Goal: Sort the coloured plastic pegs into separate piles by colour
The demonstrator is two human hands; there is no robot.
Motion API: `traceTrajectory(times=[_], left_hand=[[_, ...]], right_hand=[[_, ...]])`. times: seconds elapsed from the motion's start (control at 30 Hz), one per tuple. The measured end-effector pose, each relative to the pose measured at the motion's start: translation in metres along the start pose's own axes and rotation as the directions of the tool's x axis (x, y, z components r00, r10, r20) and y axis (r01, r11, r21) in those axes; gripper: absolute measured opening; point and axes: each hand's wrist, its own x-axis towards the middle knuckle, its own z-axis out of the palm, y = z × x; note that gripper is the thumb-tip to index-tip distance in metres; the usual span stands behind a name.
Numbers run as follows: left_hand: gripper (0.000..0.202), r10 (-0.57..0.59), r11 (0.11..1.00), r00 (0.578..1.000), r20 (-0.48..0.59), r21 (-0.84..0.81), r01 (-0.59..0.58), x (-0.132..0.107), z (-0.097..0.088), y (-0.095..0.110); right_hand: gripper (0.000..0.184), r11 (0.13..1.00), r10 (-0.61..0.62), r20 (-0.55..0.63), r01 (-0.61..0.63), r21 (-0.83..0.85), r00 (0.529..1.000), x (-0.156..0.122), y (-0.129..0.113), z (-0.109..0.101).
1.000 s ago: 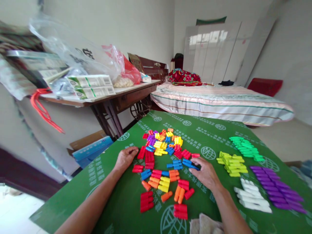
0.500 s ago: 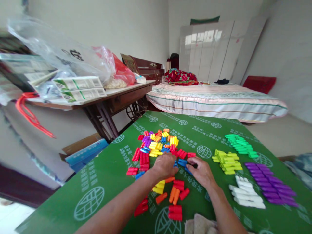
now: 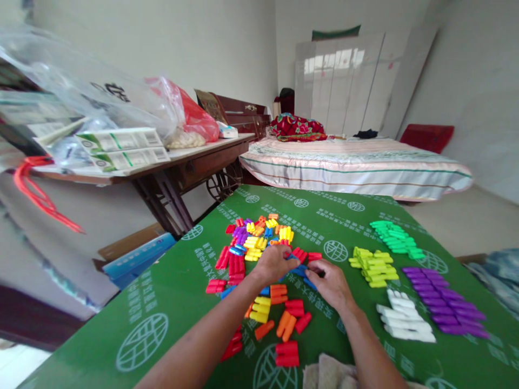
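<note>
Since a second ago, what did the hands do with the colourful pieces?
The left hand moved from the red pieces at the left edge of the mixed pile to its middle, meeting the right hand over the blue pieces. The right hand barely shifted. The sorted green, yellow-green, white and purple groups stayed put.

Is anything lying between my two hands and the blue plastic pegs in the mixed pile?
Nothing visible. The left hand and right hand both rest right at the blue plastic pegs on the green printed table cover, touching them.
</note>
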Motion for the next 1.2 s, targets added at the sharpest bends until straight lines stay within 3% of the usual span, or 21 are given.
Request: traceTrajectory(times=[0.1, 0.2, 0.37, 0.6, 0.77, 0.87, 1.2], left_hand=[[0.030, -0.079, 0.966, 0.996, -0.030, -0.250, 0.069, 0.001, 0.003, 0.001], [0.039, -0.166, 0.869, 0.985, -0.039, -0.478, 0.127, 0.002, 0.011, 0.006], [0.035, -0.204, 0.756, 0.978, -0.048, -0.642, 0.126, 0.001, 0.028, 0.017], [0.037, -0.171, 0.756, 0.970, -0.172, -0.654, 0.017, 0.013, 0.045, 0.023], [0.040, -0.266, 0.699, 0.945, -0.191, -0.713, 0.052, 0.020, 0.044, 0.031], [0.037, -0.303, 0.663, 0.939, -0.163, -0.744, 0.085, 0.021, 0.040, 0.037], [0.031, -0.273, 0.670, 0.962, -0.022, -0.722, 0.174, 0.021, 0.040, 0.037]], right_hand=[[0.022, 0.998, 0.005, -0.005, -0.005, 0.064, 1.000, -0.002, -0.008, 0.000], [0.026, 0.990, 0.009, 0.035, -0.014, 0.137, 0.999, -0.002, -0.014, 0.001], [0.023, 0.999, -0.033, -0.006, 0.033, 0.041, 0.999, -0.001, -0.014, 0.004], [0.020, 0.999, 0.018, -0.090, -0.013, 0.050, 0.996, 0.003, -0.013, 0.006], [0.015, 0.991, 0.110, -0.096, -0.101, 0.091, 0.989, 0.006, -0.012, 0.005], [0.016, 0.989, 0.120, -0.100, -0.110, 0.101, 0.988, 0.006, -0.008, 0.005], [0.021, 0.966, 0.199, -0.112, -0.175, 0.192, 0.974, 0.009, 0.005, 0.007]])
